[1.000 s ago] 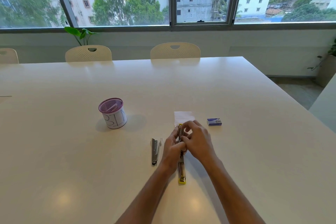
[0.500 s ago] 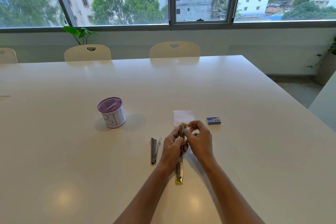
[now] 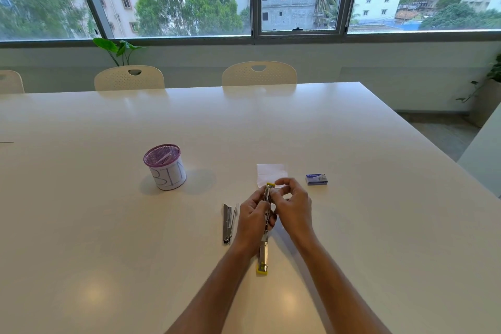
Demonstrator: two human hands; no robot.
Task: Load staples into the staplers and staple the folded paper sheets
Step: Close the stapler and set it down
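A yellow stapler [image 3: 263, 255] lies unfolded flat on the white table [image 3: 108, 225], pointing away from me. My left hand [image 3: 253, 218] grips its middle from the left side. My right hand [image 3: 294, 203] hovers beside the stapler's far end with thumb and fingers pinched together; whether a staple strip is between them is too small to tell. Folded white paper [image 3: 271, 172] lies just beyond the hands. A small blue staple box [image 3: 316, 179] sits to the right of the paper. A second, silver stapler [image 3: 227, 222] lies to the left of my left hand.
A pink mesh cup [image 3: 165, 167] labelled BIN stands at the left centre. Two cream chairs [image 3: 259, 73] stand behind the far edge, and the table's right edge [image 3: 433, 144] runs diagonally.
Both hands have lifted the stapler's far end slightly and drawn it toward me. My right hand's fingers have risen off the stapler and now pinch above its far end.
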